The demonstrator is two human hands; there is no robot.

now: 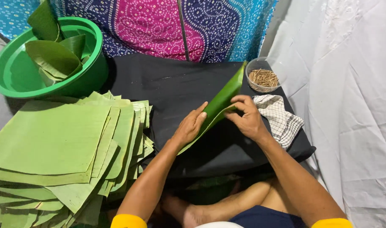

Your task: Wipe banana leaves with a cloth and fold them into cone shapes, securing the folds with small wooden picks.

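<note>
The left hand (190, 125) and right hand (245, 115) both pinch a folded banana leaf (218, 105), held between them above the black worktop (167, 88). A checked cloth (281, 118) lies just right of the right hand, a leaf stack (58, 143) left of the left hand

Banana leaf piece (220, 105) in my grip: smooth, waxy, slight sheen. Stacked leaf sheets (53, 139): matt, finely ribbed. Basin (15, 76): glossy green plastic. Tabletop (167, 88) cover: matt black cloth. Checked towel (281, 120): soft woven cotton. Small bowl (254, 65): clear plastic, holding thin dry wooden sticks (264, 78).
</note>
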